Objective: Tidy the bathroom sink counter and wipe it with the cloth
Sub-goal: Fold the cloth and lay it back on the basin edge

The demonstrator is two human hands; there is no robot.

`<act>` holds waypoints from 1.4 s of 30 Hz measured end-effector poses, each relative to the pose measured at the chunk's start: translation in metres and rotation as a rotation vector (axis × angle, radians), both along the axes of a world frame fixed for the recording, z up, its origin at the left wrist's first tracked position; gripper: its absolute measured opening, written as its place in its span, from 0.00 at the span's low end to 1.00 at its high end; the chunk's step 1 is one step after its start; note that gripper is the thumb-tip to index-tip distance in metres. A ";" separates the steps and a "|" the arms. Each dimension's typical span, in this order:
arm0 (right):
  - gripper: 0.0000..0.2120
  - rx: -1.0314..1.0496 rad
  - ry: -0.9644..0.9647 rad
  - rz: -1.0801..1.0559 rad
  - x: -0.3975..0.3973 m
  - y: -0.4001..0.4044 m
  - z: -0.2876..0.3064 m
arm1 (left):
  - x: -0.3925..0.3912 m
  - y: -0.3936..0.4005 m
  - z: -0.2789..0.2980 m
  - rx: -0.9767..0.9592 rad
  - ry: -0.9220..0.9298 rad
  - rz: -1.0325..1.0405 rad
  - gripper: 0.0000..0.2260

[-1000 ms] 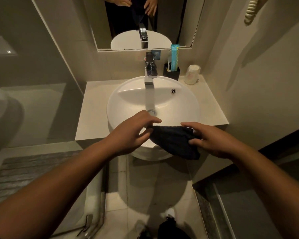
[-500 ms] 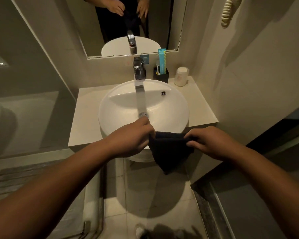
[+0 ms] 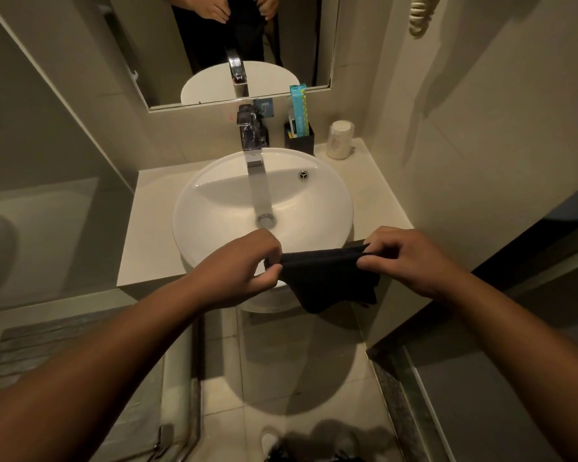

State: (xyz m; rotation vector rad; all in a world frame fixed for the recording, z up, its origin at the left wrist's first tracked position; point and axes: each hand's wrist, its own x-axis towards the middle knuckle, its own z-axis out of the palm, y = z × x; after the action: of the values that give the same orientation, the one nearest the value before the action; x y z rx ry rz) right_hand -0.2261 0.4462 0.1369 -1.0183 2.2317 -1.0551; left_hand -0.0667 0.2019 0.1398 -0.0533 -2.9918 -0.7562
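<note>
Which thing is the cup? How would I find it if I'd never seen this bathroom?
Start at the round white sink and look to the counter's back right corner by the wall. The cup stands there upside down, right of a black holder. It's the only pale, round thing; the holder is dark and boxy.

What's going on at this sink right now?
A person stands at a bathroom sink, holding a dark cloth stretched between both hands just in front of the basin's near rim. The left hand pinches one end, the right hand the other, and the rest hangs down. The cloth touches neither basin nor counter. At the back of the counter stand a black holder with a blue packet and an upturned cup.
</note>
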 end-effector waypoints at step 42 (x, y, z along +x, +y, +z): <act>0.27 0.327 0.591 0.368 0.007 -0.111 -0.117 | -0.007 -0.021 -0.131 -0.303 -0.084 0.262 0.27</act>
State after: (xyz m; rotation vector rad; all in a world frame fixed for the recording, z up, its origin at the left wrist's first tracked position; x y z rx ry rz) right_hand -0.2196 0.3355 0.0195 -1.6555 2.3957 -0.2280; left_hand -0.0732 0.1808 0.0089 0.3593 -3.0762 -0.2838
